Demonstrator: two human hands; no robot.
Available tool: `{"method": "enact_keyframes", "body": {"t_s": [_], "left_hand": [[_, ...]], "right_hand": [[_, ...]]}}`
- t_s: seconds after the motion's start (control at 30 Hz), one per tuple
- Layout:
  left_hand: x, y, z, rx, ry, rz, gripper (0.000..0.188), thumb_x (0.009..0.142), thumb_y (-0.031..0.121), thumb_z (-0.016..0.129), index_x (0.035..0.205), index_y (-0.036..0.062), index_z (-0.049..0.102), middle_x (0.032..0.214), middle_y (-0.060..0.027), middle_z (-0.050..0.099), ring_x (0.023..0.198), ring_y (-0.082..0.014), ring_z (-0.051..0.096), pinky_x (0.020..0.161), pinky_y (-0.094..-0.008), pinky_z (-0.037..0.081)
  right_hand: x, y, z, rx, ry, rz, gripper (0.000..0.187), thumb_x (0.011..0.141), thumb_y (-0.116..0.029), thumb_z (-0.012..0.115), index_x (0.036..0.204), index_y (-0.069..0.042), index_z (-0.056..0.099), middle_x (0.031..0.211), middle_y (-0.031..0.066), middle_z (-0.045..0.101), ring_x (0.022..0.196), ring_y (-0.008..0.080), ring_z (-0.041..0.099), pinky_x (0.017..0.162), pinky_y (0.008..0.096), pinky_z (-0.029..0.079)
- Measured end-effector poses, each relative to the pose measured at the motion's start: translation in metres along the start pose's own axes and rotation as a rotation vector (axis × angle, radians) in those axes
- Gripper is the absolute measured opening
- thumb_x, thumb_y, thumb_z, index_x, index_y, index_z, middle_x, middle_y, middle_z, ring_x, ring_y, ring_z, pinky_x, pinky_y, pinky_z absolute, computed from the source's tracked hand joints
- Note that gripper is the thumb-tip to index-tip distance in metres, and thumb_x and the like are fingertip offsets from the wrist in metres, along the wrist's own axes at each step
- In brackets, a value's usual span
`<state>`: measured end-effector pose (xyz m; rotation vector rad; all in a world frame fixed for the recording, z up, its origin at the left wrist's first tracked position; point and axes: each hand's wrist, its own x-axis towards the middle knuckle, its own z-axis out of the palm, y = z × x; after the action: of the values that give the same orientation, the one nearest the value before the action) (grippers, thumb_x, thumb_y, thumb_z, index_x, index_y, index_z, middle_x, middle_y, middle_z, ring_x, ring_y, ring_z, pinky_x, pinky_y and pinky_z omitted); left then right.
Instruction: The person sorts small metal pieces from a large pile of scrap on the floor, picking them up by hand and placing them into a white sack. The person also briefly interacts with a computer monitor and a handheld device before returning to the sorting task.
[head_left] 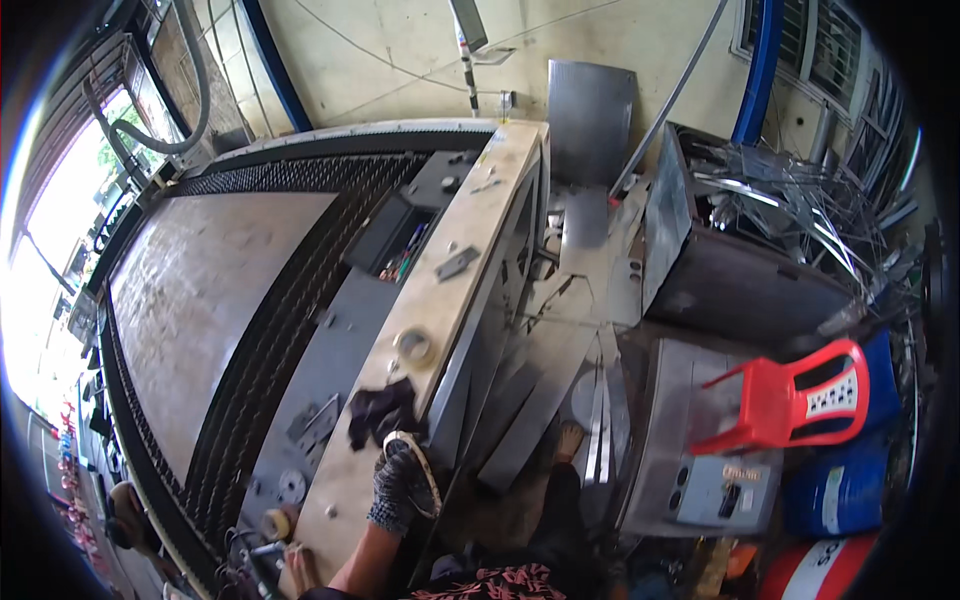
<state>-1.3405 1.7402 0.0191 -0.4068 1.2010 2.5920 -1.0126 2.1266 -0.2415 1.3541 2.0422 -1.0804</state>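
Note:
My left hand (395, 488), in a grey knitted glove, is closed on a pale tan ring (432, 484) with a thin rim and a wide opening. I cannot make out what kind of ring it is. Just beyond the fingers, a crumpled dark cloth (378, 412) lies on the long pale ledge (385, 375) of the machine. Farther along that ledge stands a roll of tape (413, 346). My right hand is not in view.
Left of the ledge lies a slatted machine bed with a large metal sheet (215, 270). A tool tray (405, 245) sits beside it. To the right are a red plastic chair (795, 400), blue drums (835, 490) and a scrap metal bin (745, 285). Metal offcuts (525, 425) lie by my foot.

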Motion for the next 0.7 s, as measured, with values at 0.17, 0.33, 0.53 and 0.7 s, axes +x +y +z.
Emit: {"method": "enact_keyframes", "body": {"t_s": [0.17, 0.33, 0.53, 0.7], "left_hand": [[0.151, -0.043, 0.134, -0.118, 0.136, -0.094, 0.026, 0.091, 0.035, 0.074, 0.106, 0.0147, 0.068, 0.088, -0.0044, 0.072, 0.074, -0.0219, 0.070, 0.066, -0.0387, 0.060], [0.268, -0.040, 0.275, -0.178, 0.130, -0.310, 0.015, 0.089, 0.027, 0.074, 0.096, 0.0162, 0.067, 0.082, -0.0030, 0.070, 0.069, -0.0197, 0.068, 0.064, -0.0356, 0.059], [0.457, -0.059, 0.383, -0.071, 0.222, -0.259, 0.016, 0.090, 0.031, 0.071, 0.091, 0.0158, 0.065, 0.075, -0.0031, 0.065, 0.062, -0.0198, 0.064, 0.056, -0.0355, 0.055], [0.662, -0.099, 0.484, -0.114, 0.182, -0.322, 0.018, 0.091, 0.036, 0.068, 0.085, 0.0203, 0.063, 0.072, -0.0020, 0.061, 0.062, -0.0220, 0.061, 0.056, -0.0396, 0.052]], "right_hand": [[0.170, -0.077, -0.080, -0.197, -0.037, -0.065, 0.048, 0.097, -0.047, 0.047, 0.094, -0.007, 0.074, 0.097, 0.0190, 0.074, 0.097, 0.0394, 0.071, 0.079, 0.0463, 0.055], [0.413, -0.197, -0.207, -0.592, 0.162, -0.538, 0.053, 0.099, -0.050, 0.043, 0.092, -0.008, 0.074, 0.095, 0.0180, 0.075, 0.095, 0.0385, 0.072, 0.075, 0.0472, 0.055], [0.530, -0.510, -0.367, 0.565, 0.070, -0.453, 0.031, 0.097, -0.036, 0.062, 0.095, -0.007, 0.072, 0.078, 0.0073, 0.072, 0.063, 0.0218, 0.068, 0.056, 0.0380, 0.054], [0.603, -0.612, -0.435, 0.496, 0.093, -0.315, 0.031, 0.096, -0.038, 0.063, 0.095, -0.008, 0.071, 0.077, 0.0058, 0.069, 0.061, 0.0203, 0.065, 0.054, 0.0366, 0.053]]}}
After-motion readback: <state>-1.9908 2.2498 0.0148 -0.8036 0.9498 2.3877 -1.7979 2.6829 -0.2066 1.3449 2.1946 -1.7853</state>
